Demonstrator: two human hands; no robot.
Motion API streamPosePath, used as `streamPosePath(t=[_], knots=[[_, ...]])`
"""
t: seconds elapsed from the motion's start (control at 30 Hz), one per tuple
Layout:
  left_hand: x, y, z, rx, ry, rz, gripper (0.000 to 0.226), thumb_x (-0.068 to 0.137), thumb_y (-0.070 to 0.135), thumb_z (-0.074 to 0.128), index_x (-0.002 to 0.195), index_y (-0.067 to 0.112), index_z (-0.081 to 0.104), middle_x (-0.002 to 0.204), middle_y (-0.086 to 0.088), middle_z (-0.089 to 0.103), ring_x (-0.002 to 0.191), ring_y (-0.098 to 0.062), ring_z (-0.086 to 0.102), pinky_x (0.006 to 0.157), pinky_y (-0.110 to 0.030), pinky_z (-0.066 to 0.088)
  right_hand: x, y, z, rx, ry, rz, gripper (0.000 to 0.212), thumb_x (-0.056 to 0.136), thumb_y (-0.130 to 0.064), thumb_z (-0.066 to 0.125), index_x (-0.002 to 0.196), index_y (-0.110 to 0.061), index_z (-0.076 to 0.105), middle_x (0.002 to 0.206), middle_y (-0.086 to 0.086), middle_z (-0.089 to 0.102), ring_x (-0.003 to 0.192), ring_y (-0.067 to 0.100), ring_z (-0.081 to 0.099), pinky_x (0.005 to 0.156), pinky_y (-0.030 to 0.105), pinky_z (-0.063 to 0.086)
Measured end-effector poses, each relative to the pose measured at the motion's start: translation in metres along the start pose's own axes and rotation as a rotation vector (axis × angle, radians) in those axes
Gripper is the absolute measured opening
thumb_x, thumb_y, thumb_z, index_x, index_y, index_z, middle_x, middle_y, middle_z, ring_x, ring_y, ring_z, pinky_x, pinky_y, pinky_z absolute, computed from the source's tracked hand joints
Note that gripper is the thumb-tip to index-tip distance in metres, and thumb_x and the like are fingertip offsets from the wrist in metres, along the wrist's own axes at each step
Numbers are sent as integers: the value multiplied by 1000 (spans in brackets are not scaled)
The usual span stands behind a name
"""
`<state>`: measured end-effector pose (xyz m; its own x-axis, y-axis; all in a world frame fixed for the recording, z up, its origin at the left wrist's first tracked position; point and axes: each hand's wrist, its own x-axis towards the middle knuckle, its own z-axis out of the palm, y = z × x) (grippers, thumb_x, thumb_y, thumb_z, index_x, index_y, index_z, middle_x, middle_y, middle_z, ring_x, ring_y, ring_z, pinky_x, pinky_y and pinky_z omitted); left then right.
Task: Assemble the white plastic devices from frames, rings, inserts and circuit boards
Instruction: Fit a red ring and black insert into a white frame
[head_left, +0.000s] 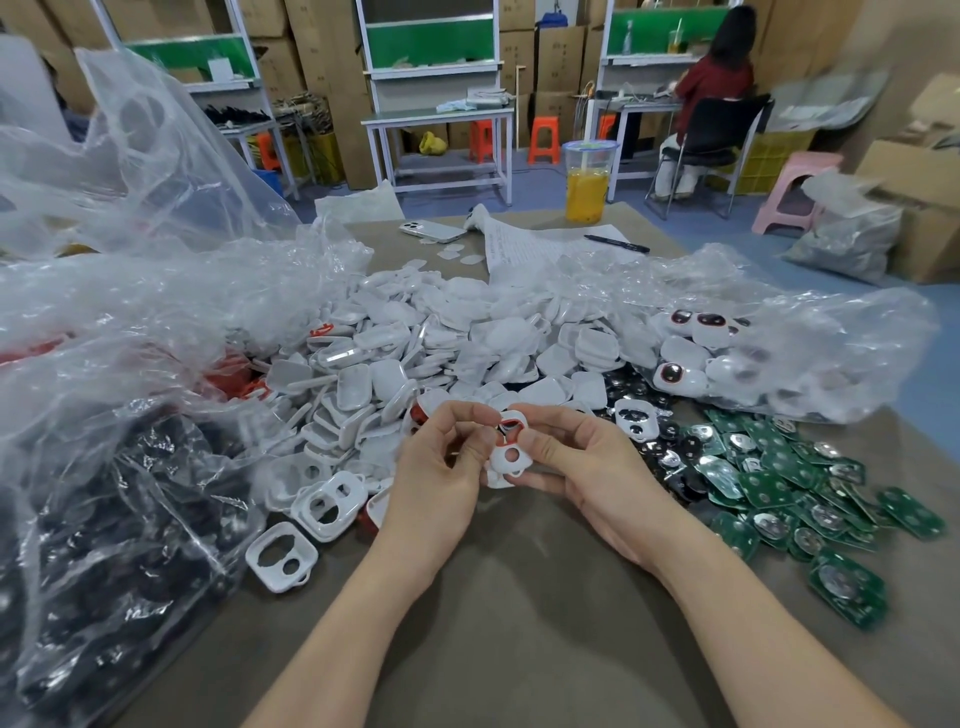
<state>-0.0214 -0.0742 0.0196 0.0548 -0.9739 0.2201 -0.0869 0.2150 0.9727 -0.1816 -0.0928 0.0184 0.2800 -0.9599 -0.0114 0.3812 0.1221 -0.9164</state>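
My left grip (447, 457) pinches the upper left edge of a white frame (506, 458) between thumb and forefinger. My right grip (592, 467) clamps the same frame from the other side, thumb on its face and fingers curled behind. The frame sits between the two, lifted just above the tabletop (519, 597), with a red ring (511, 418) lying at its upper, larger opening. I cannot tell whether the ring is fully home. I judge the step to be seating that ring. To do it well I would hold the frame steady with the right grip, then walk the left thumb round the rim, pressing evenly so no part rides up or twists. The lower round hole should stay uncovered. More loose frames (327, 501) lie just left of my hands and a heap of white shells (467, 338) lies beyond them. The green circuit boards (779, 483) are spread to the right, within reach for a later step.
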Motion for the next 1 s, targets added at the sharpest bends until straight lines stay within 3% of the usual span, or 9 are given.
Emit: streamPosePath(t=[0.13,0.3,0.53,0.73,1.0], knots=[[1,-2,1,61,27,32,39,99,9,61,85,46,67,83,9,73,75,-4,66,68,-17,50,0,2,0,-32,12,-35,28,80,-12,75,108,-14,74,104,8,75,102,23,73,78,29,60],[1,-2,-1,45,4,56,22,96,20,66,95,42,68,94,7,76,85,-14,67,76,-35,56,0,2,-2,-96,22,-47,26,89,-4,71,112,-16,72,103,3,76,101,19,72,81,29,59],[1,-1,-2,32,-52,3,32,95,13,68,116,36,66,91,10,73,81,-6,67,74,-23,56,-2,0,-1,-153,22,-59,24,90,-8,71,111,-20,71,103,-2,76,99,12,72,75,20,57],[1,0,-3,39,-65,-44,28,95,15,69,119,27,69,104,8,77,97,-6,70,80,-20,53,-2,0,-1,-156,33,-62,24,90,-4,71,110,-16,72,101,1,76,96,13,72,74,21,57],[1,-1,-5,51,-66,-44,28,94,14,69,119,25,70,106,11,76,102,-7,70,87,-27,55,-2,0,-1,-141,25,-61,23,89,-4,72,102,-23,75,96,0,76,93,13,73,75,22,58]])
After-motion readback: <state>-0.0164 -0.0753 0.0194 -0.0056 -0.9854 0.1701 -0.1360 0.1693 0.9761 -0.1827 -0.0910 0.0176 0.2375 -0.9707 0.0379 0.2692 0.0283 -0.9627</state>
